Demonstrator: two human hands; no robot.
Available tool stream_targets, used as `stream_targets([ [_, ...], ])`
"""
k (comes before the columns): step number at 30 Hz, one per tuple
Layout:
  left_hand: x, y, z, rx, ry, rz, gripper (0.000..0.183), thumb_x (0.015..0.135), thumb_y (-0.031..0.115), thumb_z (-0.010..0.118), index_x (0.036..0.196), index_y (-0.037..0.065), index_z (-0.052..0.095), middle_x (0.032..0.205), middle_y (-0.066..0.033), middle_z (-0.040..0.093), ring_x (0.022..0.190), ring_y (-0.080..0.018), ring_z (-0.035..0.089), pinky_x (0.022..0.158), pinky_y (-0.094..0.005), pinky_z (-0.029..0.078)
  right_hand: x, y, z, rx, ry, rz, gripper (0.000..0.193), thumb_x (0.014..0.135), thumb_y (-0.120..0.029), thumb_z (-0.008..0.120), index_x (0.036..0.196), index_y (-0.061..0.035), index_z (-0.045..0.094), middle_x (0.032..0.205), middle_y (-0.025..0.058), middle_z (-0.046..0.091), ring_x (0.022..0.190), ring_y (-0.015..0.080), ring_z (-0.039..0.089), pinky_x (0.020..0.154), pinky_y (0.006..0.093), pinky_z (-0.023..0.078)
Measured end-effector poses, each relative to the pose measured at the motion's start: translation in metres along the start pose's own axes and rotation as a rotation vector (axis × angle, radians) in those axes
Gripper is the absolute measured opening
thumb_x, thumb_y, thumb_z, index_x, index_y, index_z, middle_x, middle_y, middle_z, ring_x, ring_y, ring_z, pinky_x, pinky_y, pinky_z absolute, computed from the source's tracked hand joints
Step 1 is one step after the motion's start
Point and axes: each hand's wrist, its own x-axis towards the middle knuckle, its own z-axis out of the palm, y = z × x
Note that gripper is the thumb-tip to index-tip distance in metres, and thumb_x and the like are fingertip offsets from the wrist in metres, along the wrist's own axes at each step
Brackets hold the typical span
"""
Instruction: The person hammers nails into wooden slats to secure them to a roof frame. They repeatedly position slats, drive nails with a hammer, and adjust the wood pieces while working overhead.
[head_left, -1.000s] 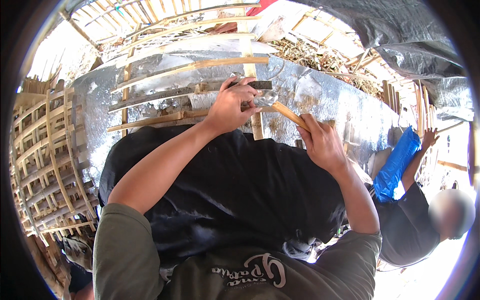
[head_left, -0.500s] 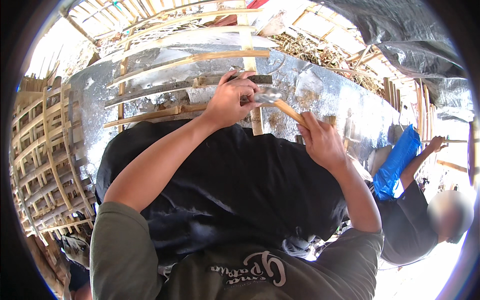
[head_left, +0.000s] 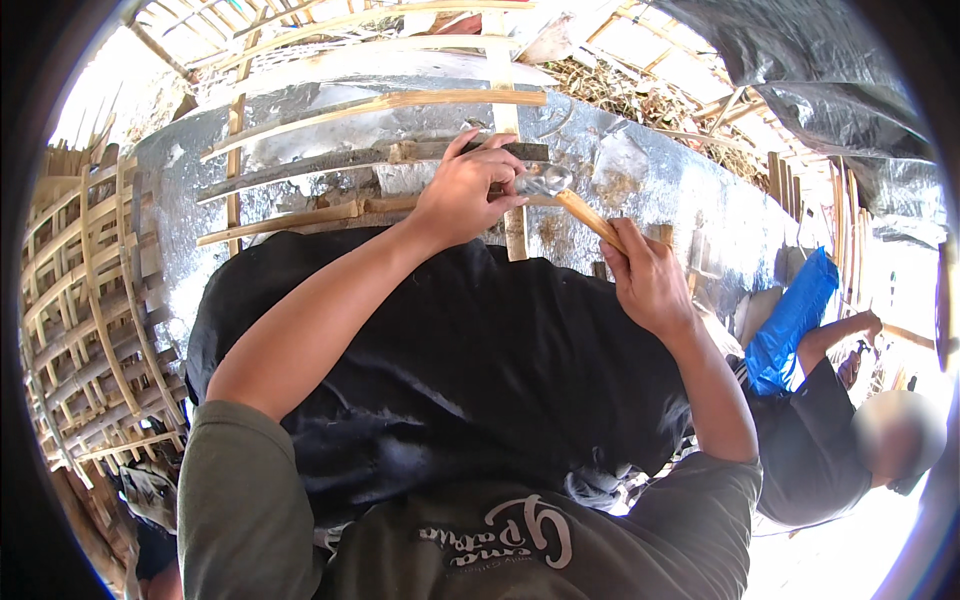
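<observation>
The right hand [head_left: 652, 280] wraps its fingers round the hammer [head_left: 590, 219], head at three o'clock from the left hand [head_left: 466, 194]; a glancing blow might bruise those bent fingers, whose pinch I cannot tell.

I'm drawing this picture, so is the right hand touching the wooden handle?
Touching: the head view shows the right hand closed around the near end of the wooden handle.
</observation>
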Motion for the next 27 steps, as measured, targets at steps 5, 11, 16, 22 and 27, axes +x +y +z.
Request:
stream_targets([
  [5, 0.000, -0.001, 0.001, -0.032, 0.023, -0.013, 0.023, 0.082, 0.015, 0.080, 0.072, 0.006, 0.062, 0.110, -0.0062, 0.072, 0.137, -0.0267, 0.052, 0.121, -0.0519, 0.024, 0.001, 0.001, 0.000, -0.015, -0.028, 0.003, 0.019, 0.100, -0.020, 0.060, 0.113, -0.0079, 0.054, 0.073, 0.0202, 0.066, 0.069, 0.0436, 0.066, 0.059, 0.0529, 0.050],
  [11, 0.001, -0.001, 0.003, -0.031, 0.016, -0.027, 0.021, 0.081, 0.013, 0.079, 0.070, 0.007, 0.062, 0.108, -0.0033, 0.073, 0.137, -0.0257, 0.052, 0.121, -0.0518, 0.023, 0.001, 0.005, 0.004, 0.048, -0.020, -0.004, 0.018, 0.101, -0.020, 0.057, 0.112, -0.0073, 0.051, 0.074, 0.0211, 0.066, 0.071, 0.0444, 0.066, 0.060, 0.0533, 0.050],
  [16, 0.001, -0.002, 0.001, -0.033, 0.012, -0.024, 0.020, 0.081, 0.011, 0.078, 0.070, 0.006, 0.062, 0.107, -0.0018, 0.073, 0.137, -0.0257, 0.052, 0.122, -0.0517, 0.023, 0.001, 0.009, 0.011, 0.017, -0.082, 0.004, 0.018, 0.101, -0.019, 0.057, 0.112, -0.0063, 0.050, 0.074, 0.0215, 0.065, 0.072, 0.0452, 0.065, 0.061, 0.0537, 0.049],
  [22, 0.000, -0.004, 0.001, -0.033, 0.014, -0.015, 0.016, 0.081, 0.008, 0.076, 0.072, 0.007, 0.063, 0.108, -0.0007, 0.073, 0.138, -0.0256, 0.051, 0.122, -0.0515, 0.022, 0.001, 0.015, 0.014, 0.038, -0.084, -0.015, 0.020, 0.101, -0.019, 0.058, 0.114, -0.0055, 0.050, 0.072, 0.0223, 0.064, 0.069, 0.0458, 0.065, 0.059, 0.0543, 0.049],
  [27, 0.003, -0.001, -0.002, -0.019, 0.002, -0.024, 0.019, 0.082, 0.008, 0.078, 0.072, 0.007, 0.062, 0.114, -0.0020, 0.072, 0.142, -0.0231, 0.047, 0.124, -0.0492, 0.021, -0.001, 0.011, 0.017, 0.057, -0.070, -0.006, 0.019, 0.101, -0.018, 0.058, 0.113, -0.0058, 0.049, 0.071, 0.0221, 0.064, 0.070, 0.0469, 0.064, 0.060, 0.0548, 0.048],
])
